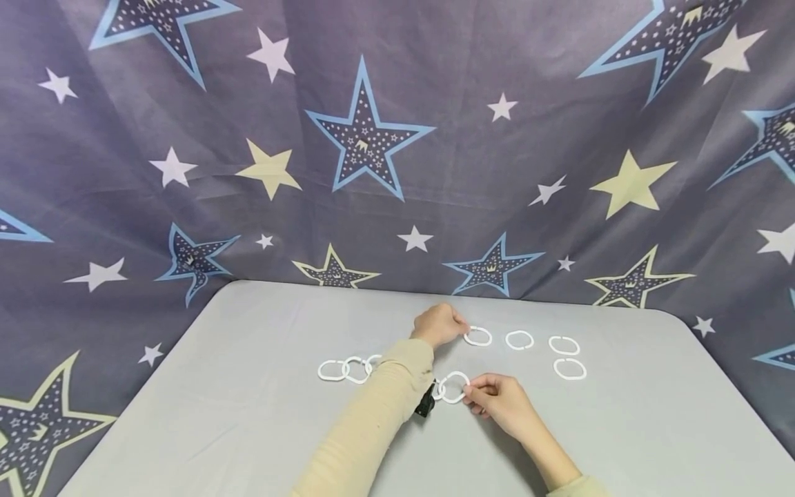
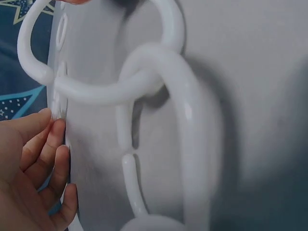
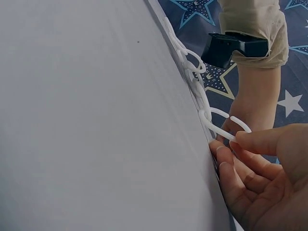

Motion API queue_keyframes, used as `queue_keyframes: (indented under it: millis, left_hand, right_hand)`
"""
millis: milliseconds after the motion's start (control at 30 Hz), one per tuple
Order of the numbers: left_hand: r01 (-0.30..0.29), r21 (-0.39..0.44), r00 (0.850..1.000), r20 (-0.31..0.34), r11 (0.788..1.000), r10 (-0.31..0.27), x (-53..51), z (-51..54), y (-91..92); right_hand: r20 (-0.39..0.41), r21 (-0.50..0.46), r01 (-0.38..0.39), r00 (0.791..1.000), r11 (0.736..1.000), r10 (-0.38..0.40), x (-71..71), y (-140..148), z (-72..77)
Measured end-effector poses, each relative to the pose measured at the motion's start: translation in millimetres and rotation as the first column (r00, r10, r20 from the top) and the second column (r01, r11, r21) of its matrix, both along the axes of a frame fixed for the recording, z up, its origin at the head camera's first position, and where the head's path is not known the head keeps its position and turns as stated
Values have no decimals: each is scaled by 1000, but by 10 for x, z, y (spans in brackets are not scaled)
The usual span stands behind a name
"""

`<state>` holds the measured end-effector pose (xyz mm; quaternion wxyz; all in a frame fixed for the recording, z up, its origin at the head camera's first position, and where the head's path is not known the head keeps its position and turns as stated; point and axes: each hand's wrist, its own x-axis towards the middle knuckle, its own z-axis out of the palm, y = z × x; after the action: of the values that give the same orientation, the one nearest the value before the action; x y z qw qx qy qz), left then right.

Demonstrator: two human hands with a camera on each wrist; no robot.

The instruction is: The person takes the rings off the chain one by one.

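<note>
At the right end of the chain point(image 1: 346, 371), your right hand point(image 1: 502, 402) pinches the end link point(image 1: 456, 373); beyond the chain, your left hand point(image 1: 438, 324) pinches a loose link point(image 1: 478, 344).

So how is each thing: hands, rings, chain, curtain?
Left hand: pinching a loose ring.
Right hand: pinching the end ring.
End ring: linked to the chain, gap showing.
Chain: linked, partly behind the left sleeve in the head view.
Other three loose rings: flat on the table, unlinked.
Curtain: hanging.
</note>
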<state>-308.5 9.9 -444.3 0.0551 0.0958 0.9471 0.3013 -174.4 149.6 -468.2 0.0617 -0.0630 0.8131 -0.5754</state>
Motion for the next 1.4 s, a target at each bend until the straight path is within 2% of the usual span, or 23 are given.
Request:
queue_keyframes:
  millis: [167, 400, 567, 767, 900, 1100, 1233, 1400]
  left_hand:
    - [17, -29, 999, -27, 999, -18, 0, 17, -51]
    - [68, -42, 996, -47, 997, -69, 11, 107, -120]
    - [108, 4, 992, -66, 994, -107, 20, 182, -186]
    - [143, 34, 988, -67, 989, -140, 89, 234, -307]
    - [156, 55, 985, -80, 986, -151, 170, 291, -360]
    - [185, 95, 978, -119, 978, -173, 355, 406, -427]
    - [203, 106, 971, -146, 973, -187, 480, 419, -510]
    - [195, 87, 969, -170, 977, -179, 666, 409, -613]
  right_hand:
    - [-2, 3, 0, 1000, 1000, 0, 1, -3, -6]
    - [-7, 9, -4, 1000, 1000, 4, -2, 7, -2]
    - [-5, 12, -13, 1000, 1000, 13, -11, 11, -2]
    - [-1, 14, -19, 1000, 1000, 19, -15, 10, -3]
    - [1, 18, -17, 1000, 1000, 17, -9, 12, -2]
    - [-2, 26, -21, 1000, 999, 21, -3, 31, 13]
    - [-2, 35, -17, 1000, 999, 17, 1, 23, 27]
    - [-2, 26, -16, 1000, 1000, 16, 7, 7, 34]
